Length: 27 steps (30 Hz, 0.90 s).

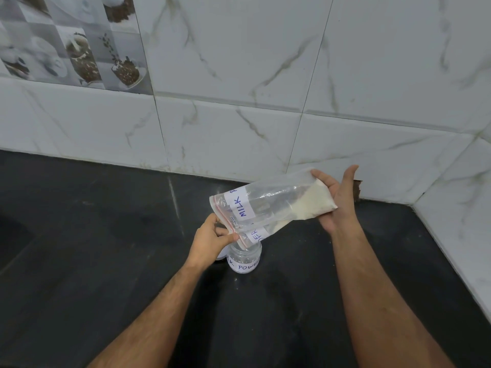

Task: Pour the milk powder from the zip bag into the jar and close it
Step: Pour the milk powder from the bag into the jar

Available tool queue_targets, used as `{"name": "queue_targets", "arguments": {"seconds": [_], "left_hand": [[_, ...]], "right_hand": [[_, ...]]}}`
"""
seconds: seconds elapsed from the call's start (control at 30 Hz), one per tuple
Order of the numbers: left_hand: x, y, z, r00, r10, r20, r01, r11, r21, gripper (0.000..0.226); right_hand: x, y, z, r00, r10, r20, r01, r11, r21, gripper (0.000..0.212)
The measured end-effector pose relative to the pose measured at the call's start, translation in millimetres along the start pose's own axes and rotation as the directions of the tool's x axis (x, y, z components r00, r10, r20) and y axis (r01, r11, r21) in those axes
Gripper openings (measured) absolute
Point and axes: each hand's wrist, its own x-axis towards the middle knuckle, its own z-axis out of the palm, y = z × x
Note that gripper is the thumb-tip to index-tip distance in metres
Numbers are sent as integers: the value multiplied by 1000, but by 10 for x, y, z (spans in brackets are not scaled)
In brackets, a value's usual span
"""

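Two bare forearms reach in from the bottom edge, nearest the lens, toward the clear plastic zip bag of cream-white milk powder (276, 205) held in the air over the dark stone desk (106, 235). Its white label reads "MILK", and the bag lies tilted, its red-lined zip mouth low on the left and its closed end raised on the right. That slope looks chosen so the powder will slide toward the opening, though most of it sits bunched at the high end. The left hand (212, 239) has its grip pinched on the mouth corner, thumb and fingers curled on the plastic, probably to steer the opening over the target. The right hand (336, 199) cradles the closed end on a wide, flat palm with fingers straight, a grip that lifts rather than clamps. Directly beneath the mouth stands the small clear jar with a white handwritten label (244, 258), upright on the desk with its top uncovered. I judge the pour is only starting, since the jar looks nearly empty. A pale round object that may be the lid (221, 254) peeks out just left of the jar, mostly hidden by the left wrist. Behind, white marbled wall tiles (265, 75) meet the desk
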Motion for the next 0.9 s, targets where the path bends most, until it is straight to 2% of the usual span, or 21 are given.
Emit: {"name": "queue_targets", "arguments": {"seconds": [0.23,0.37,0.7,0.8,0.9], "left_hand": [[24,-82,35,999,-10,-31,11,1000,18,60],[7,-129,61,998,3,-60,-3,1000,5,61],[-31,-135,116,994,-6,-111,7,1000,10,51],[-33,-132,132,992,-18,-123,17,1000,-3,51],[-32,-123,144,992,-13,-126,12,1000,-9,51]], "right_hand": [[12,-39,68,998,-25,49,27,998,-51,97],[8,-70,114,994,-53,94,61,995,-84,94],[-11,-126,249,983,-42,178,71,985,-158,111],[-33,-116,266,982,-57,182,78,991,-111,109],[-61,-29,252,989,-62,135,59,998,31,95]]}}
